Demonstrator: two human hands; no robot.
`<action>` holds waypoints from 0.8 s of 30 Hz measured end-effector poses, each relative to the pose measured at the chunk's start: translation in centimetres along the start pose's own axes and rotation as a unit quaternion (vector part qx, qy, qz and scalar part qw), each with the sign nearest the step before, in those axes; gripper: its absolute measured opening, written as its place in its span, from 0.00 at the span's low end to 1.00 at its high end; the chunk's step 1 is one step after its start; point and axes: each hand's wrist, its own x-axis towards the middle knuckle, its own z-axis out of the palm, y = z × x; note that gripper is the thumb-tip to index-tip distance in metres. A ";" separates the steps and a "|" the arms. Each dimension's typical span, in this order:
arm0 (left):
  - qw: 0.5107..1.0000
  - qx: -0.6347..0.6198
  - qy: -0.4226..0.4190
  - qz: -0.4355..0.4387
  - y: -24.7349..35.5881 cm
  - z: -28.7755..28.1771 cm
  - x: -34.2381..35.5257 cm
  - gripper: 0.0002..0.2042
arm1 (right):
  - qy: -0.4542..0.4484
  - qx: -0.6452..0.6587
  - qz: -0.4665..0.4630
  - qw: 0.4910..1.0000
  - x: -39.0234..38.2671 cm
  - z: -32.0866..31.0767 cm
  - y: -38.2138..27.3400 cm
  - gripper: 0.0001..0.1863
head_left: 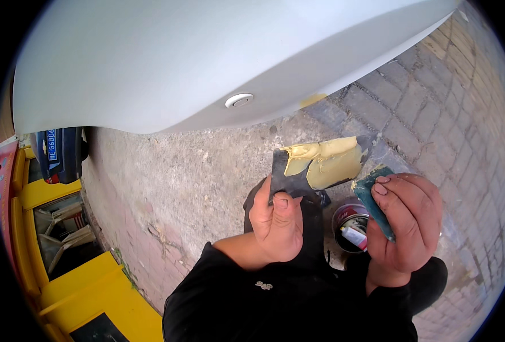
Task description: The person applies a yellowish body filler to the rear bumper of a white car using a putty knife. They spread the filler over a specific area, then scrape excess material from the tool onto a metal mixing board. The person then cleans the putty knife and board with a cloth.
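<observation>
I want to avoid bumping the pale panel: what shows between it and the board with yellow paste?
In the head view, a strip of grey ground shows between the pale panel and the dark board in the left hand.

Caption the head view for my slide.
Left hand holds a dark board spread with yellow paste, right hand a green spreader, near a pale car panel.

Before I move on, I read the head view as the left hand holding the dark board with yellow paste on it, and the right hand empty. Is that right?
Not quite: the right hand is not empty. The head view shows it holding a dark green spreader. The left hand does hold the dark board with yellow paste on it.
</observation>
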 end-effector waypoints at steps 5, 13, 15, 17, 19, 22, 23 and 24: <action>1.000 -0.007 0.020 0.020 -0.2 2.5 -0.6 0.22 | 0.010 0.026 0.019 0.999 -0.7 -0.6 -0.3 0.15; 0.993 0.072 -0.076 0.060 -0.3 3.6 -1.2 0.22 | 0.016 0.136 0.094 0.986 -1.7 -2.4 -0.6 0.17; 0.992 0.082 -0.078 0.057 -0.5 3.7 -1.4 0.22 | 0.011 0.125 0.079 0.989 -1.7 -2.4 -0.3 0.18; 0.991 0.091 -0.081 0.049 -0.6 3.8 -1.6 0.22 | 0.003 0.110 0.053 0.993 -1.7 -2.5 0.0 0.18; 0.991 0.099 -0.086 0.035 -0.5 3.6 -1.8 0.22 | -0.010 0.125 0.039 0.991 -2.0 -2.8 0.1 0.19; 0.990 0.096 -0.098 -0.040 0.2 3.5 -2.0 0.24 | 0.005 0.112 0.045 0.993 -2.3 -3.2 -0.1 0.18; 0.991 0.094 -0.094 -0.024 0.1 3.6 -2.2 0.25 | 0.015 0.103 0.051 0.993 -2.4 -3.3 -0.3 0.18; 0.992 0.091 -0.090 -0.008 -0.1 3.8 -2.3 0.25 | 0.013 0.089 0.047 0.995 -2.4 -3.3 -0.3 0.18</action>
